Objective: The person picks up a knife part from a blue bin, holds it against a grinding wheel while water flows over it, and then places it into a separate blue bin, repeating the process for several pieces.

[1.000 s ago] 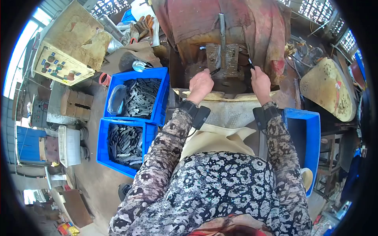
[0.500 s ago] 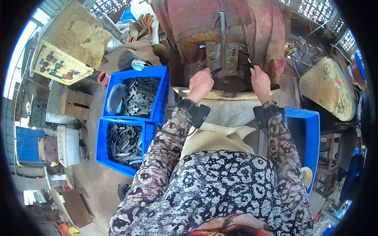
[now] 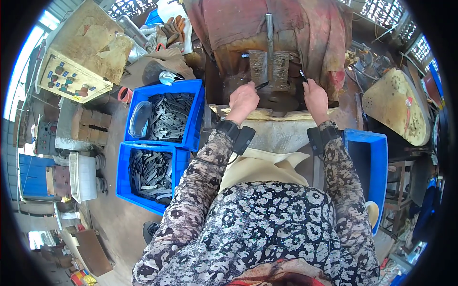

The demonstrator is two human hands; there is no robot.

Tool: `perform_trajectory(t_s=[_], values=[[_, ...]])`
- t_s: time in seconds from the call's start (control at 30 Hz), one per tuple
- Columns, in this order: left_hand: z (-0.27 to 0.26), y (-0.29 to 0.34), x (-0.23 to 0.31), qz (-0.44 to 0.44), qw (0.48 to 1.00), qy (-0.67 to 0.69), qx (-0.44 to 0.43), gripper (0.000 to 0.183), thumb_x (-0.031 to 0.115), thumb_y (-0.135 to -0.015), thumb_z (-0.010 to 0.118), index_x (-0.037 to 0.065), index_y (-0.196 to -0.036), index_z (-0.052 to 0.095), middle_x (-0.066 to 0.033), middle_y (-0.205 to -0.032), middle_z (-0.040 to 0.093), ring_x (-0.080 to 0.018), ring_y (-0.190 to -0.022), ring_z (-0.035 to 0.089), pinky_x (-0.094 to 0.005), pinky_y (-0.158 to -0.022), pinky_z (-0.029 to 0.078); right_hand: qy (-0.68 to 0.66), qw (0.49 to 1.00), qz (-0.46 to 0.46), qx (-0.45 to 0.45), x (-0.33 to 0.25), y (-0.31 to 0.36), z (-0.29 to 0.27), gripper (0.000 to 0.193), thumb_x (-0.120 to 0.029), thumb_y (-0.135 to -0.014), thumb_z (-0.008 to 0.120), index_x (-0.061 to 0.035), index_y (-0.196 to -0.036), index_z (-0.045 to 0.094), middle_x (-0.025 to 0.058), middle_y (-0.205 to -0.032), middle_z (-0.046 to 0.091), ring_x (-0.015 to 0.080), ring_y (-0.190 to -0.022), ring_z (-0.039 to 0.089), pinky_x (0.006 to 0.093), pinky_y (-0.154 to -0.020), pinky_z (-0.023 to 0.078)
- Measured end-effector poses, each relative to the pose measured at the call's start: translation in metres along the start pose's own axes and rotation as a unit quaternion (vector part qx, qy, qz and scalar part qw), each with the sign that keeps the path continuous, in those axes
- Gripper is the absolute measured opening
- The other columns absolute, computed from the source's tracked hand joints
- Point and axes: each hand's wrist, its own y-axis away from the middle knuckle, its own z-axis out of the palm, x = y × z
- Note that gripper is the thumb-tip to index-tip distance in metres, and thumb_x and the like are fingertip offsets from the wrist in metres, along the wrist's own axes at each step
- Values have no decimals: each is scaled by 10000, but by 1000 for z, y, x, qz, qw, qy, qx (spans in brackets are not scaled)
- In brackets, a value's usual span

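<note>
My left hand (image 3: 244,101) is closed on a thin dark flat piece (image 3: 262,86), whose end sticks out to the right of the fingers. Pinched in my right hand (image 3: 316,99) is a slim dark piece with a bright tip (image 3: 303,74), pointing up and away from me. Both hands are over the front of a stained metal trough (image 3: 224,108). Between them, low in the trough, lies a dark round disc (image 3: 277,100). Behind it stands a rough, crusted block (image 3: 259,67) with an upright metal rod (image 3: 270,45) in front.
Left of me, two blue bins (image 3: 199,102) hold many dark, slightly curved flat pieces (image 3: 174,117); a clear plastic tub (image 3: 140,119) sits in the farther one. Another blue bin (image 3: 380,152) stands at right. Reddish cloth (image 3: 257,24) drapes over the trough's back. A control box (image 3: 71,78) is far left.
The piece in my right hand has shifted very slightly at its tip. Both hands otherwise stay in the same place with the same hold.
</note>
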Motion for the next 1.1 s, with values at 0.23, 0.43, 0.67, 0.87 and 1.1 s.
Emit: perform_trajectory(t_s=[0.23,0.43,0.67,0.87,1.1], values=[[-1,-1,1,-2,1000,-4,-3,181,112,-841,480,68,-950,618,-173,-953,678,-342,-955,640,-446,-800,504,4,1000,-4,8,0,0,1,253,-307,-954,483,-77,-1009,572,189,-872,655,401,-829,622,517,-705,480],[-3,-1,1,-6,1000,-4,-10,189,110,-842,478,69,-960,620,-168,-954,679,-336,-964,639,-442,-810,502,5,1000,-10,16,0,0,3,244,-299,-947,494,-72,-989,572,192,-842,654,400,-804,625,518,-689,484],[-5,0,3,-9,1000,-5,-13,199,105,-843,468,66,-966,620,-168,-965,678,-334,-971,635,-437,-815,500,10,1000,-8,12,1,0,4,241,-297,-941,502,-65,-953,569,194,-818,651,405,-788,624,520,-678,483],[-6,1,3,-11,1000,-3,-10,213,102,-848,454,55,-977,616,-177,-973,674,-338,-971,635,-441,-818,499,14,1000,-10,8,1,-1,4,246,-298,-940,504,-60,-939,567,198,-812,648,409,-783,622,523,-677,482],[-1,-1,1,-14,1000,12,2,226,94,-850,438,36,-994,603,-200,-999,667,-372,-992,625,-452,-835,497,9,1000,-13,12,4,-1,4,251,-296,-940,504,-54,-937,567,205,-815,647,412,-786,622,526,-681,483]])
